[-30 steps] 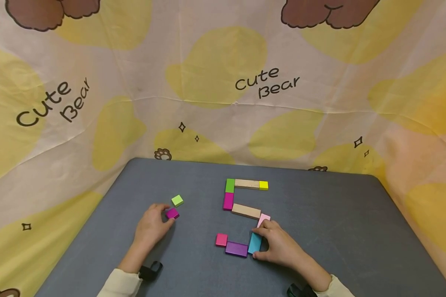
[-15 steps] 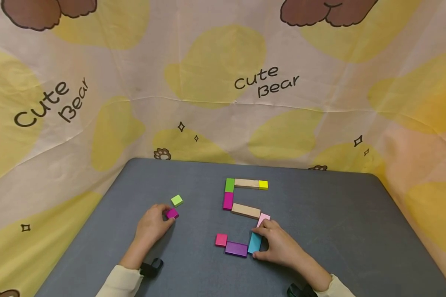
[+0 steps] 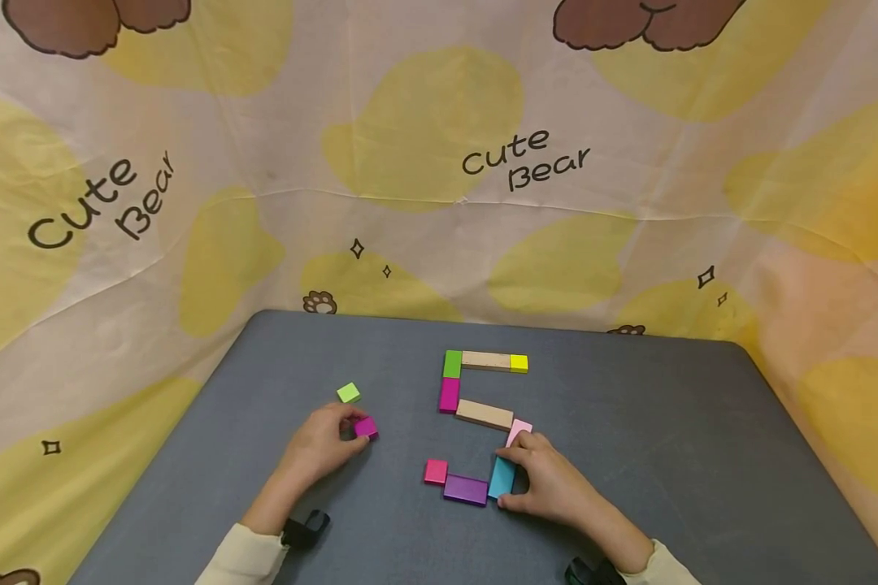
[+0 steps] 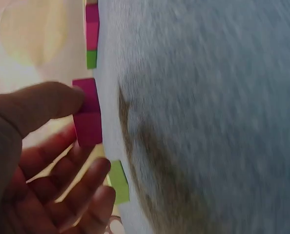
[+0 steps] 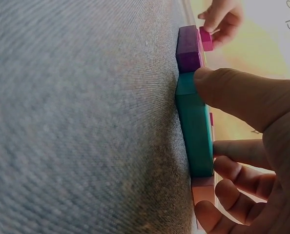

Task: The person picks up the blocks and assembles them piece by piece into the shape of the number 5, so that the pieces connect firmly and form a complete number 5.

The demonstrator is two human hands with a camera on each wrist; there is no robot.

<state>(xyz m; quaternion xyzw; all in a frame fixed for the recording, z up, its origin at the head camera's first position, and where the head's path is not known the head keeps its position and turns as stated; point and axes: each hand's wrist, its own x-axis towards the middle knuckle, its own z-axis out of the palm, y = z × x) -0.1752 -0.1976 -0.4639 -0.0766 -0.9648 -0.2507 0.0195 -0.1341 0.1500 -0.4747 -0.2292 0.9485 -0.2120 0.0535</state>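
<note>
My left hand (image 3: 320, 445) pinches a magenta cube (image 3: 366, 427) between thumb and fingers. In the left wrist view the thumb lies along one side of that cube, close over the table. Just behind this hand rests a lime-green cube (image 3: 348, 392). My right hand (image 3: 554, 481) grips a blue block (image 3: 502, 478), thumb at its near end and index finger at its far end. Touching the blue block are a purple block (image 3: 465, 490) on the left and a pink block (image 3: 518, 431), partly covered by the fingers, behind.
A red-pink cube (image 3: 435, 471) adjoins the purple block. Farther back, a wooden block (image 3: 485, 414), a magenta block (image 3: 449, 395), a green block (image 3: 452, 364), another wooden block (image 3: 486, 360) and a yellow cube (image 3: 519, 363) continue the line. The grey table (image 3: 666, 439) meets a printed cloth (image 3: 424, 162).
My left hand has moved a little to the right with the magenta cube, away from the lime-green cube. The right hand stays on the blue block.
</note>
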